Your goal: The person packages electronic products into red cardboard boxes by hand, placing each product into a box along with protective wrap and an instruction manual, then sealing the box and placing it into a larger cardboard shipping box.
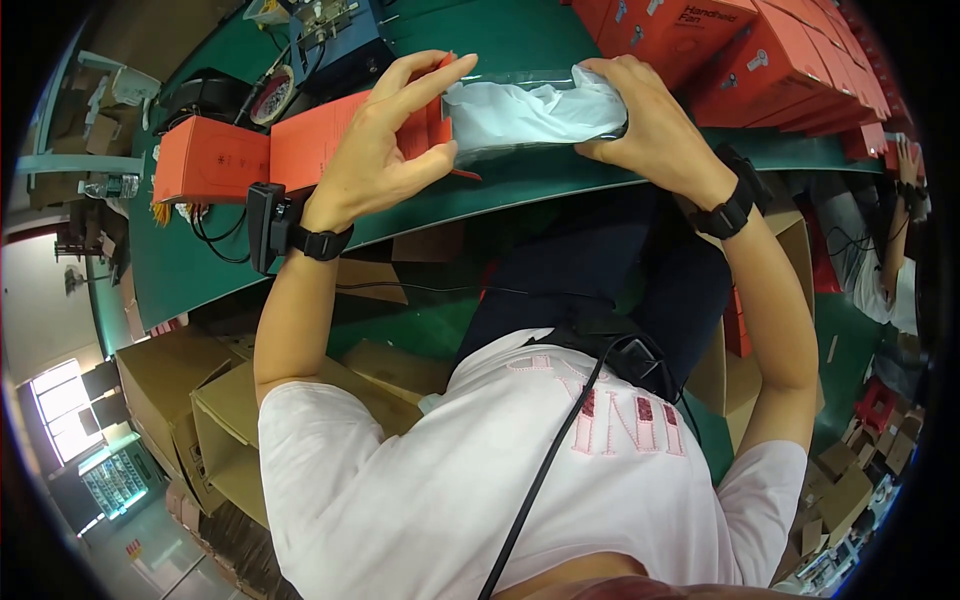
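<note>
My left hand is curled around the open end of an orange-red box lying at the near edge of the green table, thumb on one side and fingers on the other. A clear plastic tray with a white-wrapped item in it lines up with that open end; its left end meets the flaps. Gripping the tray's far right end is my right hand, thumb below and fingers above. What lies inside the white wrapping is hidden.
Another orange-red box stands at the left. Stacked orange-red boxes fill the table's back right. A blue metal device sits at the back left of the green table. Open cardboard cartons are below left; a person's arm shows far right.
</note>
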{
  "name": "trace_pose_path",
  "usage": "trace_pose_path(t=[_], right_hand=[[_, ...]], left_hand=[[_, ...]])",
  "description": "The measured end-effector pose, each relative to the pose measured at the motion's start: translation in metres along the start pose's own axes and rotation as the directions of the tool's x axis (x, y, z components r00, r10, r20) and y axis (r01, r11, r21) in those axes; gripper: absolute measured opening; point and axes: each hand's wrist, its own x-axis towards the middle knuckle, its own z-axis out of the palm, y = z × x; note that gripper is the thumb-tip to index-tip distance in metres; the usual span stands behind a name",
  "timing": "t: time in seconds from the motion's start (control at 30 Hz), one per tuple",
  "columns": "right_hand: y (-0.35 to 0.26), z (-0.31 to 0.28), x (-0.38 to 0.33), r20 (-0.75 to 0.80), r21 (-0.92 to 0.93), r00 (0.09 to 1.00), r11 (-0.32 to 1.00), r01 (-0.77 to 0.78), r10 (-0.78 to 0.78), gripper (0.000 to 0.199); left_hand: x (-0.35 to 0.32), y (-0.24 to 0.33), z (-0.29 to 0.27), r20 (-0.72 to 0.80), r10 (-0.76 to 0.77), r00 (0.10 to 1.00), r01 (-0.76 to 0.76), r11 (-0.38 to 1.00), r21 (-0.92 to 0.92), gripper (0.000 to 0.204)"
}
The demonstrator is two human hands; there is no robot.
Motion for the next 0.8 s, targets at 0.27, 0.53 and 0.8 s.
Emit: trace_pose_path(t=[0.27,0.53,0.8], right_hand=[[-0.033,0.02,-0.022,-0.24,0.425,0.971,0.901,0.091,0.016,0.064],[-0.072,0.008,-0.025,-0.272,0.274,0.96,0.95,0.147,-0.07,0.077],[-0.04,-0.055,0.004,-0.01,0.793,0.999,0.609,-0.022,0.049,0.063]], left_hand=[[0.007,0.014,-0.003,-0.021,0.143,0.989,-0.144,0.989,-0.046,0.073],[0.002,0.051,0.02,-0.076,0.314,0.946,-0.32,0.944,-0.082,0.074],[0.026,0.043,0.012,-0.189,0.195,0.962,-0.257,0.879,-0.401,0.074]])
